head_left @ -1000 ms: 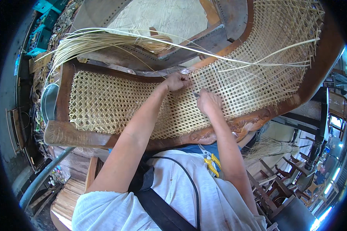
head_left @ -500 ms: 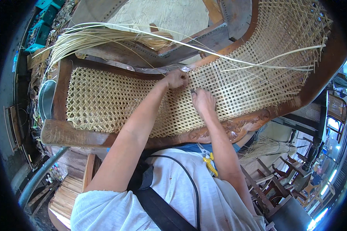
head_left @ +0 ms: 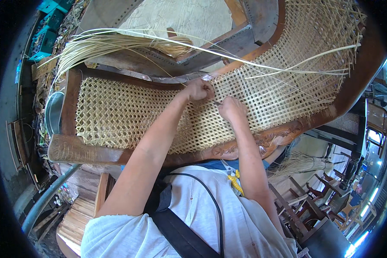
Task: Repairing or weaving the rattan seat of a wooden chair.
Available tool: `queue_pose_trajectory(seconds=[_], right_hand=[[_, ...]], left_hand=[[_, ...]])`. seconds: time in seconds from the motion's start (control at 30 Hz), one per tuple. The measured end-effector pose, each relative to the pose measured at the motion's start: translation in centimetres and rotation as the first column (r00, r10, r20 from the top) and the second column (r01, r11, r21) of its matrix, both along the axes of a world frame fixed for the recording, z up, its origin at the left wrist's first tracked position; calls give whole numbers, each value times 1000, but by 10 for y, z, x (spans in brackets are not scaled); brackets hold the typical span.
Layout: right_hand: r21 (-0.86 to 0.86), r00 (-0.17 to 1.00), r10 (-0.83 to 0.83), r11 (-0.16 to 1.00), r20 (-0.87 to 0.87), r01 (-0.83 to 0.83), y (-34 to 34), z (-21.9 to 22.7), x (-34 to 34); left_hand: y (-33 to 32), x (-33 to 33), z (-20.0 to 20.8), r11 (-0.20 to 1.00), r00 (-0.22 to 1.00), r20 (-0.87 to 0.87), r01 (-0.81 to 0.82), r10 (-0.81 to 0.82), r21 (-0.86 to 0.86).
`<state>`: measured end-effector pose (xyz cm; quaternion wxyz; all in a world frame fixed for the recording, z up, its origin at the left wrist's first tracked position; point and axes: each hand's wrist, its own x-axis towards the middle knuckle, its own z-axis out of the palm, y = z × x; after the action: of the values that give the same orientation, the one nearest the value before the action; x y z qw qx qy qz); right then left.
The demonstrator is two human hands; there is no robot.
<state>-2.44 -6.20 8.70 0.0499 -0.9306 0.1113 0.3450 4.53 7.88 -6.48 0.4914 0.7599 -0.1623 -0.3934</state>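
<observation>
The woven cane panel stretches across a curved brown wooden frame, right in front of the person I am watching; its mesh looks denser toward the left, more open and squared toward the middle. Both arms reach forward over it; the left forearm slants up and inward, and the left hand is bent at the wrist near the panel's far edge, fingers curled close together; whether they pinch a strand I cannot tell. The right forearm rises more steeply; the right hand is folded into a fist around a small dark tool, whose tip points toward the left hand. The mesh lies directly beneath both sets of fingers, with the hands near each other but apart.

A long pale strand crosses above the weave, beyond the hands; behind the far rail rests a bundle of loose cane. Yellow-handled shears sit against the person's front; a metal basin stands past the frame's left end, and teal crates are farther off.
</observation>
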Motion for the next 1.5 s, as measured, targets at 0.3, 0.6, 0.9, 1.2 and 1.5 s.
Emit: queue_pose_trajectory(seconds=[0.3, 0.6, 0.9, 1.2, 1.5], right_hand=[[-27, 986, -49, 999, -159, 45, 5, 10, -9], [65, 960, -6, 998, 279, -13, 9, -64, -12], [283, 872, -161, 959, 463, 26, -35, -3, -29], [281, 898, -254, 947, 358, 156, -26, 21, -23], [-19, 995, 101, 995, -12, -101, -6, 10, -9]], left_hand=[[1, -9, 3, 996, 991, 108, -78, 84, -52], [-3, -9, 4, 998, 986, 157, -60, 58, 9], [-15, -17, 22, 961, 986, -158, -85, 44, -262], [-16, -13, 35, 895, 915, -403, -188, 10, -405], [-18, -12, 10, 929, 909, -408, -220, 84, -299]])
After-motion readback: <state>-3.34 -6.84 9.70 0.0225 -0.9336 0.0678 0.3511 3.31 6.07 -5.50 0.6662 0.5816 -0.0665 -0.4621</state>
